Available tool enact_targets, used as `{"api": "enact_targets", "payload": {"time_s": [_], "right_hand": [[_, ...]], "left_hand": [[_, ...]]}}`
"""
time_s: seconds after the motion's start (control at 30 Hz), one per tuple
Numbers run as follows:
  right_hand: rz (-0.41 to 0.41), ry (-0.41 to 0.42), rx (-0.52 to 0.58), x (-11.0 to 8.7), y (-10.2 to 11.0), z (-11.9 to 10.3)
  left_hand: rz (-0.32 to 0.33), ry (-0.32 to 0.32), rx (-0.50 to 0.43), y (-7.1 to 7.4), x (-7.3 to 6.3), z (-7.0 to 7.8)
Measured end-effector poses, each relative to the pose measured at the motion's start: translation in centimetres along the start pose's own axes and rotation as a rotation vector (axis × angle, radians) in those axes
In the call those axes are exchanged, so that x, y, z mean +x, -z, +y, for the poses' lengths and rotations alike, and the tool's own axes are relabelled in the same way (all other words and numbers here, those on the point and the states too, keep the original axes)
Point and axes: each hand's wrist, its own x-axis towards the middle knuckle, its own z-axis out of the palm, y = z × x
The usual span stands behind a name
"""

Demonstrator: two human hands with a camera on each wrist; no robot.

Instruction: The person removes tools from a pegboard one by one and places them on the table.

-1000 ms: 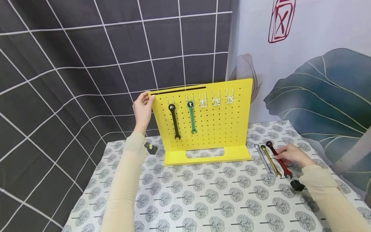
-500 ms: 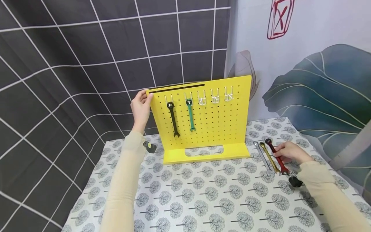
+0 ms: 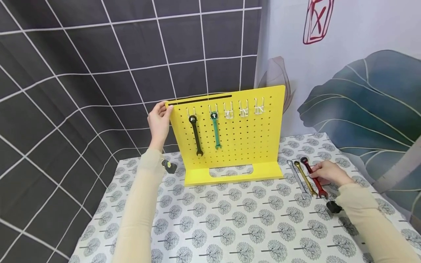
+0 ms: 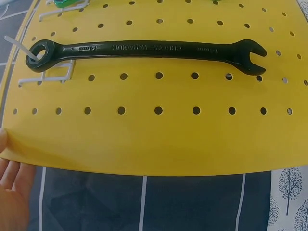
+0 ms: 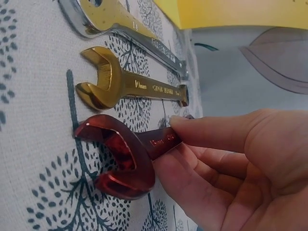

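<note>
A yellow pegboard (image 3: 243, 146) stands upright on the table, and my left hand (image 3: 159, 122) pinches its top left corner between thumb and fingers. Two wrenches hang from its hooks: a black wrench (image 3: 196, 136) at the left and a green wrench (image 3: 216, 130) beside it. At the right, my right hand (image 3: 330, 173) pinches a red wrench (image 5: 122, 156) by its shank, the thumb on one side and the fingers on the other. Alongside it lie a gold wrench (image 5: 139, 85) and a silver wrench (image 3: 298, 179) on the cloth.
Three white wire hooks hang bare on the pegboard's right half, the middle hook (image 3: 244, 109) among them. The tablecloth (image 3: 230, 226) has a tree print. A dark gridded curtain (image 3: 108, 54) hangs behind and to the left, a leaf-patterned curtain (image 3: 358, 95) at the right.
The head view has shifted slightly, so the scene sits a little higher and further left. My right hand stays on the red wrench, whose open end has swung slightly left. The left hand keeps its grip.
</note>
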Motion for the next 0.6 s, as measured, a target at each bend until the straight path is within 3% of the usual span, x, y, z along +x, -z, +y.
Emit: {"api": "enact_targets", "payload": {"time_s": [0.6], "right_hand": [[0.026, 0.015, -0.042, 0.15, 0.05, 0.09]], "left_hand": [[0.003, 0.000, 0.002, 0.11, 0.08, -0.02]]}}
